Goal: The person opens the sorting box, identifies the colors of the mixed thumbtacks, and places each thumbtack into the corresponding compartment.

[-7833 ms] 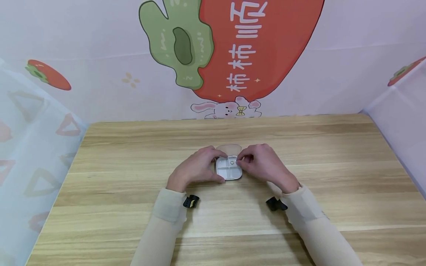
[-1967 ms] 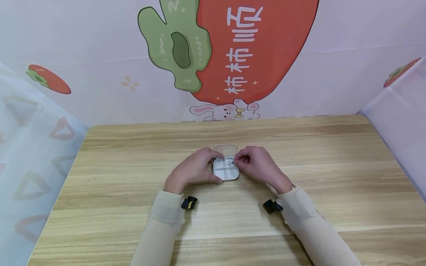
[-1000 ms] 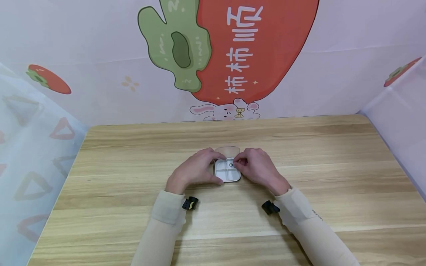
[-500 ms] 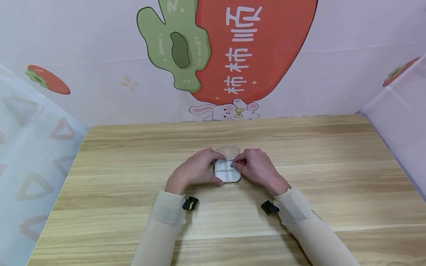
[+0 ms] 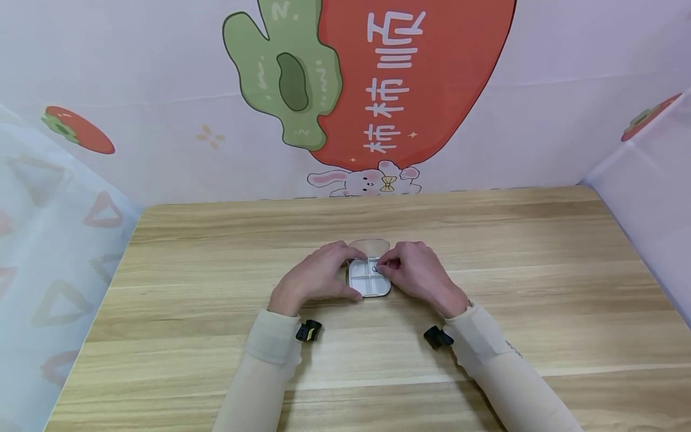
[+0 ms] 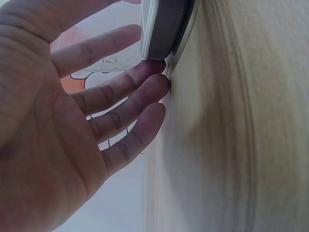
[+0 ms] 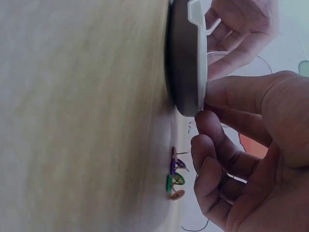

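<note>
A white pill box (image 5: pixel 358 285) with several compartments lies on the table, its clear lid (image 5: pixel 372 246) folded back behind it. My left hand (image 5: pixel 315 277) holds the box from the left, thumb at its front corner and index finger at its back edge. The other left fingers (image 6: pixel 130 133) reach down to the tabletop. From the right, my right hand (image 5: pixel 421 272) has thumb and index finger together in the back right compartment. A small round, partly bluish thumbtack (image 5: pixel 375 269) shows at those fingertips, which appear to pinch it. The box wall hides the fingertips in the right wrist view.
Several coloured thumbtacks (image 7: pixel 177 179) lie on the wooden table (image 5: pixel 216 360), visible in the right wrist view beyond the box. A printed cloth backdrop (image 5: pixel 162 150) stands behind the table and along its sides.
Over the last seconds a bluish thumbtack has come into the back right compartment at my right fingertips. Since one second ago both hands have stayed almost still, with slight movement of the right fingertips.
</note>
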Available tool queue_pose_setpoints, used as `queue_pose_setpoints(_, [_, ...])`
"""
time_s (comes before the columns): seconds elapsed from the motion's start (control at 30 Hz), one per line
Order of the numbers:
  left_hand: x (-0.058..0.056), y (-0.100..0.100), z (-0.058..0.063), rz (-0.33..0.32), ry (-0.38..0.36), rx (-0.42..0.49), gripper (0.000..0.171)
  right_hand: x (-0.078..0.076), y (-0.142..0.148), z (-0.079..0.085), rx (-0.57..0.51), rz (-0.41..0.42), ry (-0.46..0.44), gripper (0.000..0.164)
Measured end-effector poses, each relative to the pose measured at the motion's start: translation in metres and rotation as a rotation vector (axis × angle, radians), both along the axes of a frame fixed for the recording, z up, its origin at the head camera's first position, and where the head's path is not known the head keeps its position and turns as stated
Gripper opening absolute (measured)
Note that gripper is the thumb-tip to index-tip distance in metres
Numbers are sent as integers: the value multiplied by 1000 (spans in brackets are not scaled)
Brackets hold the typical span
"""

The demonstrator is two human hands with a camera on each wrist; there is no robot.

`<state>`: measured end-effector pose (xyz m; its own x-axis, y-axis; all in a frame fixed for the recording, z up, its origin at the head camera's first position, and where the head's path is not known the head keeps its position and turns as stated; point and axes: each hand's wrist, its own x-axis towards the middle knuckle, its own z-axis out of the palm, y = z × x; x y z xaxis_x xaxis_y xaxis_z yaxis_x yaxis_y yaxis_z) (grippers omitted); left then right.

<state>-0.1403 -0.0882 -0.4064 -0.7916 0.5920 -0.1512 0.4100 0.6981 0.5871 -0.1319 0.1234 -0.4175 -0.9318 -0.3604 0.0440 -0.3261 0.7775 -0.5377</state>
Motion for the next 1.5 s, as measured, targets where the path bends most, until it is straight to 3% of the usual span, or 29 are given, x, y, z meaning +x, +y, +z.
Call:
queue_pose_setpoints(0.53, [0, -3, 0, 23, -10, 15, 68, 0, 16, 20, -94, -6, -36, 4])
queue_pose_setpoints(1.07, [0, -3, 0, 56, -3, -8, 69, -8, 33, 21, -88, -52, -69, 6])
queue_pose_setpoints(1.5, [-1, -4, -2, 66, 4, -11, 69, -12, 43, 19, -21, -61, -87, 7])
